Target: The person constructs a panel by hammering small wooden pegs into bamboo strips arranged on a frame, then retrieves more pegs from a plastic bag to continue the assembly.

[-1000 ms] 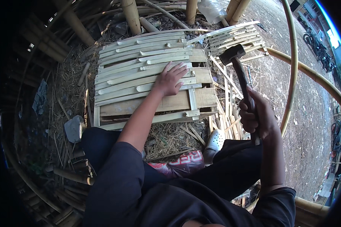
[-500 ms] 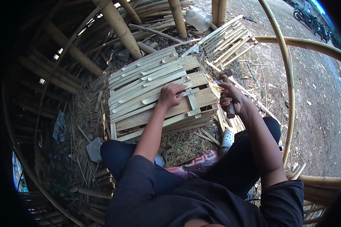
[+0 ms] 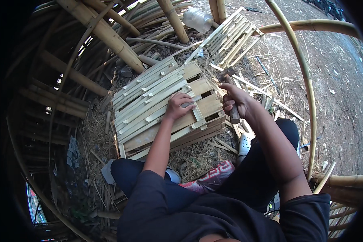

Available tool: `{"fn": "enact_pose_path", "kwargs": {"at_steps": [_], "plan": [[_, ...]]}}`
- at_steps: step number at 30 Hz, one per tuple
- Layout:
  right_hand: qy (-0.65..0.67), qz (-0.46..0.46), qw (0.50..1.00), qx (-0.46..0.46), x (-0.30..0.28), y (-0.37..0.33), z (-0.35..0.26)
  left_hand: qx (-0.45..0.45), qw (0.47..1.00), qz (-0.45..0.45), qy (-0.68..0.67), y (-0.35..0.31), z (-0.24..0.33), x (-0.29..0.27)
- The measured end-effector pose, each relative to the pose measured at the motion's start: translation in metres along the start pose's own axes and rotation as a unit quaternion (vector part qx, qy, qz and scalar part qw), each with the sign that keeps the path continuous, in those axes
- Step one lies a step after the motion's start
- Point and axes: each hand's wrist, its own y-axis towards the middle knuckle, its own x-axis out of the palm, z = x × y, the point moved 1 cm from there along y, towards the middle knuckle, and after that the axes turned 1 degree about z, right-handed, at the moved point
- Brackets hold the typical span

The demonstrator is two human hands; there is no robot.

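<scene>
In front of me a low crate of pale bamboo slats and thin boards [image 3: 141, 140] rests on the ground. My left hand [image 3: 178, 106] lies over its top, fingers curled round a narrow bamboo slat [image 3: 196, 98] close to the short crosspiece [image 3: 199, 113] at the right end. Part of that slat is hidden under my palm. Right of the crate, my right hand [image 3: 237, 100] is closed round the wooden handle of a hammer [image 3: 234, 117]. The hammer's dark head points away from me, held apart from the crate. Any nail is too small to make out.
Beyond the crate leans another slatted panel [image 3: 234, 38], near a clear plastic jug [image 3: 198, 20]. Bamboo posts [image 3: 103, 34] stand at the far left, and a bent pole [image 3: 300, 60] rises on the right. A red printed bag [image 3: 213, 175] lies between my legs.
My left fingers have settled lower along the slat, near the crosspiece. The hammer stays in my right hand, a little higher in the picture. The whole view has turned slightly.
</scene>
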Motion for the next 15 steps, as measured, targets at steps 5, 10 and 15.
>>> {"fn": "enact_pose_path", "kwargs": {"at_steps": [5,10,15], "plan": [[0.007,-0.016,1.000,0.018,-0.003,-0.002,-0.004,-0.012,0.999,0.032,-0.020,0.001,-0.003,0.006],[0.008,-0.052,0.998,0.031,-0.005,-0.002,-0.004,0.004,0.999,0.038,-0.036,0.004,-0.005,0.006],[0.001,-0.026,0.999,0.031,0.004,-0.002,0.003,-0.013,0.996,0.030,-0.081,0.004,-0.008,0.006]]}}
